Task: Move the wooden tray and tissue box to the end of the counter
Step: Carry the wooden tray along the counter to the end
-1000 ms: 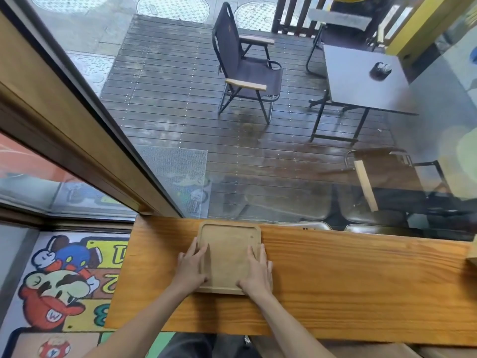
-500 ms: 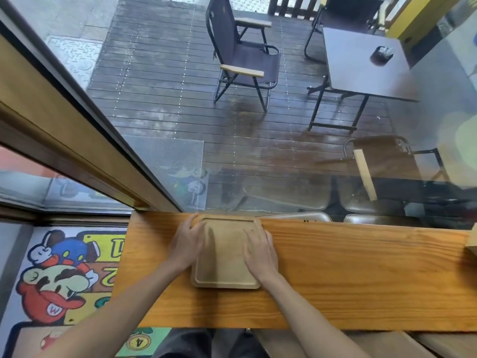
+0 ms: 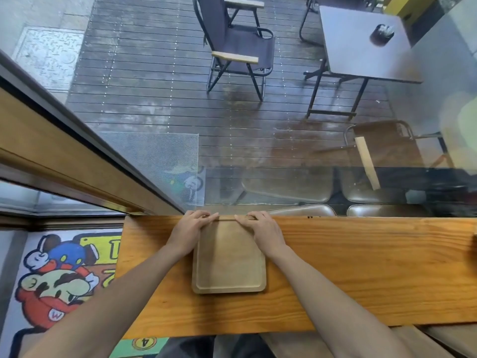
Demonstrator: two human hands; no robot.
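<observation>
A pale wooden tray [image 3: 228,262] with a raised rim lies flat on the orange-brown wooden counter [image 3: 361,275], near the counter's left end, its far edge against the window. My left hand [image 3: 189,232] rests on the tray's far left corner, fingers curled over the back edge. At the far right corner my right hand [image 3: 263,232] does the same. A small pale object at the counter's right border [image 3: 475,244] is cut off; I cannot tell what it is.
A glass window [image 3: 258,151] rises directly behind the counter. The counter's left end [image 3: 121,254] drops to a floor with a cartoon mural [image 3: 56,280]. Brown stool seats [image 3: 304,210] show at the counter's back edge. Outside are a folding chair and table.
Both hands slid from the tray's near corners along its sides to its far corners. The tray ended up slightly farther back, against the window edge.
</observation>
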